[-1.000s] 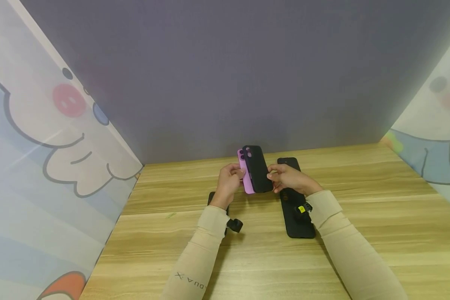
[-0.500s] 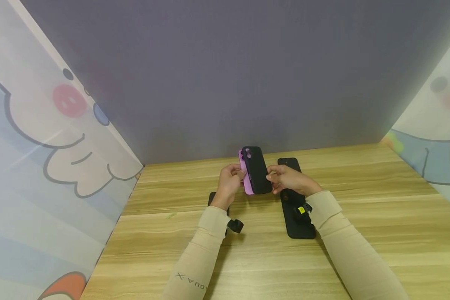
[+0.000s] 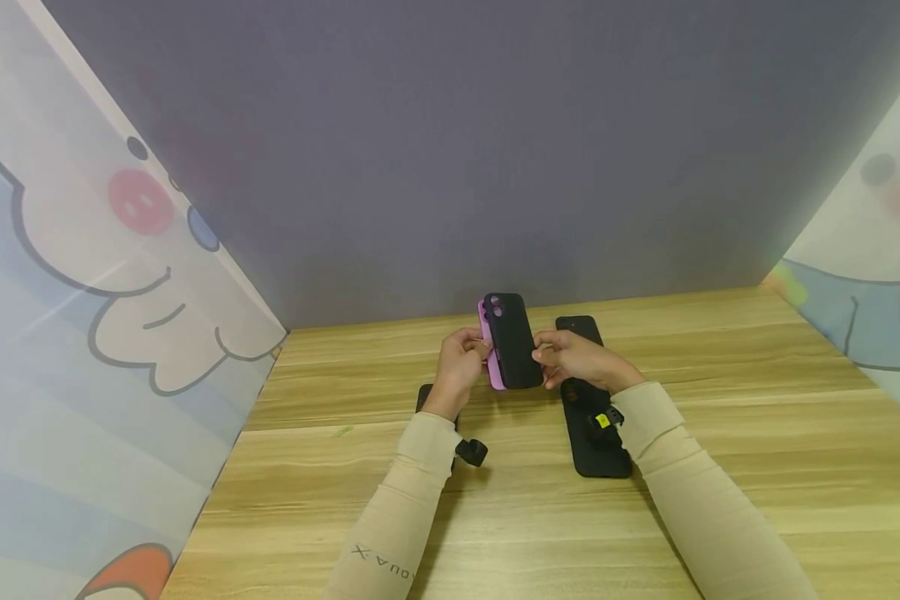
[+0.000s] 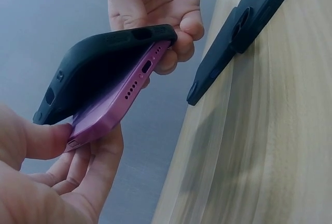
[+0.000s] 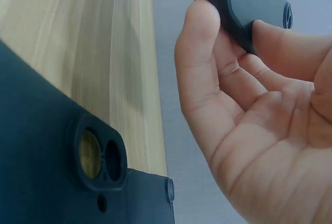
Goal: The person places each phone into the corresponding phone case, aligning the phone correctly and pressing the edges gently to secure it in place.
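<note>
In the head view my left hand (image 3: 457, 371) pinches the left edge of a purple phone (image 3: 496, 377) between thumb and fingers. Over the phone's back lies a black phone case (image 3: 519, 346), whose right edge my right hand (image 3: 581, 358) pinches. The left wrist view shows the case (image 4: 96, 60) tilted on the phone (image 4: 114, 114): they meet at the right-hand side, and a wedge-shaped gap parts them near my left thumb. Both are held above the table. The right wrist view shows only one end of the case (image 5: 259, 1), between thumb and fingers.
Below my right wrist lies a black phone case (image 3: 598, 454), with wood visible through its camera hole in the right wrist view. Another black phone-shaped piece (image 3: 579, 326) lies beyond it. A dark flat object (image 3: 423, 397) is mostly hidden under my left wrist. A grey panel (image 3: 450, 167) closes the table's back.
The black case has shifted slightly left over the purple phone, hiding a bit more of its back and camera area. Both hands keep their grip and have barely moved.
</note>
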{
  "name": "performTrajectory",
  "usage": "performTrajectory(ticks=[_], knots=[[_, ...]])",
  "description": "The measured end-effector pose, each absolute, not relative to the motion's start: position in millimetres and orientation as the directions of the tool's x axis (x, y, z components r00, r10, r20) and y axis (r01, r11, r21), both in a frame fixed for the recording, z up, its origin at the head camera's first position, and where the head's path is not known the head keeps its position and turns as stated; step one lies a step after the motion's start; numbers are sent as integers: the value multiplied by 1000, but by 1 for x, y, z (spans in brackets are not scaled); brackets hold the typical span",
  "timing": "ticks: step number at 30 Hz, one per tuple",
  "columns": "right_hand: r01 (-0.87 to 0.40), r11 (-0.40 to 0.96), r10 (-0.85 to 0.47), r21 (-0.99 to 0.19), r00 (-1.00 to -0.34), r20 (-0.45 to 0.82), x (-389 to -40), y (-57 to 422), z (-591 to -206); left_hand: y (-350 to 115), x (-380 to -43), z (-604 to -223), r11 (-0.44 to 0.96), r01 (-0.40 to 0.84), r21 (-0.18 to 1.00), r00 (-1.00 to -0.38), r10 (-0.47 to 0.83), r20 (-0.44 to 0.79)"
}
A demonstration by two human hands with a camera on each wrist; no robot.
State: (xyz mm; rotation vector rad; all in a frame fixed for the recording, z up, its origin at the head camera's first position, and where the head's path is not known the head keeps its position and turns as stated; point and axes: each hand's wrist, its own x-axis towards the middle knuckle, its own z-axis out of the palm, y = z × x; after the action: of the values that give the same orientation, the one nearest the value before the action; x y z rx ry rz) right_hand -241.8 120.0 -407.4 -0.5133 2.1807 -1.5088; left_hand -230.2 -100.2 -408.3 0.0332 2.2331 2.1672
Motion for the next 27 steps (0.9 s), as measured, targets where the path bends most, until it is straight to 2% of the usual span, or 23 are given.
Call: performTrajectory(ticks=[27], knots=[[-31, 327, -541, -944, -825, -161, -240, 120, -403, -98, -231, -411, 43, 14, 999, -999, 35, 13]])
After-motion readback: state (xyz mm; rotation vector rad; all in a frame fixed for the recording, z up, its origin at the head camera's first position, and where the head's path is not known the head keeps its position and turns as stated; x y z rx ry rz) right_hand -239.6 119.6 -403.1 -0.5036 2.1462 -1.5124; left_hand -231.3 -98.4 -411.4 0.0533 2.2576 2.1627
